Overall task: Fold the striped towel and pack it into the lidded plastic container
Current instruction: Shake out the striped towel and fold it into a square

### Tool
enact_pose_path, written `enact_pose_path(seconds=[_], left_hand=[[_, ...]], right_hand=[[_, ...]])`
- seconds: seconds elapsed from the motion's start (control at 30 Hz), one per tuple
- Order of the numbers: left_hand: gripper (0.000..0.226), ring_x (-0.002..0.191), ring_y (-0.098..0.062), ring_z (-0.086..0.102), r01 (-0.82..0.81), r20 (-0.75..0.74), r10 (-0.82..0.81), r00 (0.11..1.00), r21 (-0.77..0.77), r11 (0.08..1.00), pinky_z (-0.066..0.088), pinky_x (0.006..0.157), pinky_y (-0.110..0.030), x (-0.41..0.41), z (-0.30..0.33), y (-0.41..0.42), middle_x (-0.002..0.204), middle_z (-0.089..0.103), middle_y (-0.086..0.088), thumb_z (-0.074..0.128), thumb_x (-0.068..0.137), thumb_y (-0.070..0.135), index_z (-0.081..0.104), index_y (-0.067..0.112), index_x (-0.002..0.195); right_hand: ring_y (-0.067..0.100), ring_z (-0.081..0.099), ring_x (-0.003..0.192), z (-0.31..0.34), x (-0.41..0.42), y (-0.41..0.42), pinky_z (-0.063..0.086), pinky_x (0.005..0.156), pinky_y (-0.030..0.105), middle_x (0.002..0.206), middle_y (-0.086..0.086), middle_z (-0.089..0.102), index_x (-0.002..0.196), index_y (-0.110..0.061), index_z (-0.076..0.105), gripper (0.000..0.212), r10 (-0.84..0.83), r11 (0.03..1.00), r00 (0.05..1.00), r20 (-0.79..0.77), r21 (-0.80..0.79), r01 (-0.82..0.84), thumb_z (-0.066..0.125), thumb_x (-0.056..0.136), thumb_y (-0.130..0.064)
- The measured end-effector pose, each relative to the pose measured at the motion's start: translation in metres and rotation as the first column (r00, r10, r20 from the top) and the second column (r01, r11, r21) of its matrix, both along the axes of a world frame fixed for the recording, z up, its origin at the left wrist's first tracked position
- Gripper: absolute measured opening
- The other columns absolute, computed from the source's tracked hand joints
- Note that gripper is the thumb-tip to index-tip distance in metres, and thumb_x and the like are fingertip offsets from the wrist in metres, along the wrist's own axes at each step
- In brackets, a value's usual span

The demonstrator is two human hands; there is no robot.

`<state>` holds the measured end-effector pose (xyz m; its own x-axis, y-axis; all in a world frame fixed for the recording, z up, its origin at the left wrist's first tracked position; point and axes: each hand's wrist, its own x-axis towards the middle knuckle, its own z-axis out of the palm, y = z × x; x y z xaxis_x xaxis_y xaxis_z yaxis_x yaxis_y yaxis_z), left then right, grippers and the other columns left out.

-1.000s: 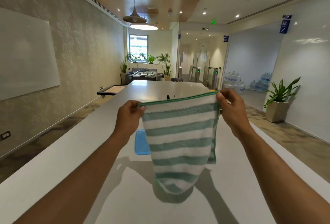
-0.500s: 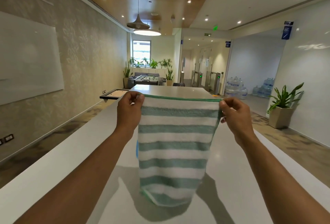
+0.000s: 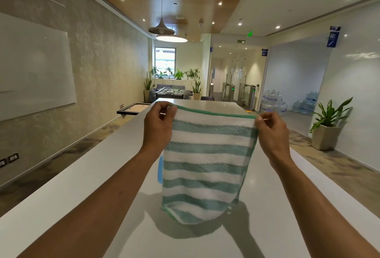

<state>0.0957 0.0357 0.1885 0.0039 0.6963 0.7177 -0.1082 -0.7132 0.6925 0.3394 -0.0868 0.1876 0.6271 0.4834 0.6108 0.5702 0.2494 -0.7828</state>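
Observation:
A green-and-white striped towel (image 3: 207,163) hangs in the air in front of me, spread flat above the white table (image 3: 86,179). My left hand (image 3: 159,124) pinches its top left corner and my right hand (image 3: 271,130) pinches its top right corner. The towel's lower edge curls just above the tabletop. Behind the towel's left side, a thin strip of the blue container lid (image 3: 160,170) shows; the rest of the container is hidden by the cloth.
The long white table runs away from me toward a foosball table (image 3: 171,91). A dark tray (image 3: 133,108) juts out at the table's far left edge. A potted plant (image 3: 327,126) stands on the floor at the right.
Both hands have lifted the towel higher and pulled its top edge level and taut. The towel now covers almost all of the blue lid that showed to its left a second ago.

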Motion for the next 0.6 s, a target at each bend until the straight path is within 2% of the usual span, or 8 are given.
enact_pose_path(seconds=[0.07,0.13,0.23,0.33,0.4,0.47,0.6], left_hand=[[0.008,0.076,-0.010,0.057,0.033,-0.045,-0.033,0.998,-0.007,0.999,0.049,0.068,-0.028,0.005,0.002,-0.001,0.083,0.063,0.010,0.061,0.092,0.027,0.062,0.032,0.087],[0.003,0.076,-0.005,0.058,0.055,-0.106,-0.054,0.993,0.003,0.998,0.050,0.066,-0.021,0.012,0.005,-0.004,0.084,0.064,0.014,0.062,0.091,0.028,0.065,0.028,0.091],[0.006,0.076,-0.004,0.061,0.092,-0.176,-0.085,0.981,0.035,0.995,0.049,0.067,-0.015,0.023,0.007,-0.012,0.082,0.068,0.013,0.065,0.089,0.028,0.070,0.024,0.089],[0.008,0.079,-0.004,0.066,0.160,-0.174,-0.155,0.972,0.011,0.987,0.051,0.069,-0.013,0.025,0.005,-0.018,0.082,0.073,0.009,0.070,0.086,0.026,0.074,0.021,0.089],[0.010,0.080,-0.004,0.068,0.179,-0.147,-0.177,0.973,-0.001,0.984,0.052,0.072,-0.013,0.020,0.003,-0.018,0.084,0.075,0.006,0.072,0.084,0.024,0.076,0.019,0.091],[0.010,0.081,-0.007,0.070,0.197,-0.105,-0.200,0.974,-0.036,0.980,0.054,0.073,-0.016,0.020,0.002,-0.017,0.084,0.075,0.004,0.073,0.082,0.023,0.076,0.019,0.091],[0.021,0.075,-0.015,0.072,0.263,-0.032,-0.271,0.962,-0.162,0.951,0.055,0.065,-0.020,0.025,0.002,-0.015,0.076,0.074,-0.001,0.077,0.078,0.028,0.067,0.019,0.094]], right_hand=[[0.023,0.060,0.097,-0.002,-0.008,0.003,0.049,0.083,0.038,0.105,0.005,0.066,0.105,-0.018,0.059,0.015,-0.078,0.994,0.995,0.068,-0.068,0.082,0.053,0.096,-0.029],[0.022,0.059,0.103,-0.004,-0.020,0.005,0.048,0.090,0.041,0.113,0.006,0.065,0.112,-0.015,0.059,0.022,-0.095,0.992,0.982,0.163,-0.068,0.107,0.054,0.096,-0.029],[0.015,0.055,0.110,-0.003,-0.046,0.012,0.046,0.095,0.038,0.121,0.002,0.062,0.118,-0.018,0.059,0.026,0.066,0.997,0.953,0.295,-0.067,-0.048,0.053,0.097,-0.031],[0.012,0.055,0.112,0.000,-0.077,0.023,0.045,0.096,0.031,0.124,0.000,0.063,0.124,-0.016,0.059,0.031,0.265,0.963,0.871,0.414,-0.155,-0.219,0.047,0.100,-0.031],[0.009,0.058,0.104,0.002,-0.095,0.030,0.045,0.089,0.018,0.117,-0.003,0.065,0.124,-0.015,0.059,0.031,0.351,0.936,0.825,0.443,-0.175,-0.304,0.049,0.099,-0.032],[0.002,0.060,0.090,0.005,-0.101,0.032,0.044,0.077,0.006,0.106,-0.009,0.066,0.120,-0.018,0.061,0.027,0.364,0.931,0.829,0.424,-0.145,-0.335,0.054,0.097,-0.030],[-0.001,0.059,0.078,0.008,-0.095,0.034,0.041,0.064,0.006,0.089,-0.008,0.068,0.105,-0.018,0.069,0.016,0.315,0.949,0.880,0.356,-0.139,-0.284,0.062,0.093,-0.026]])
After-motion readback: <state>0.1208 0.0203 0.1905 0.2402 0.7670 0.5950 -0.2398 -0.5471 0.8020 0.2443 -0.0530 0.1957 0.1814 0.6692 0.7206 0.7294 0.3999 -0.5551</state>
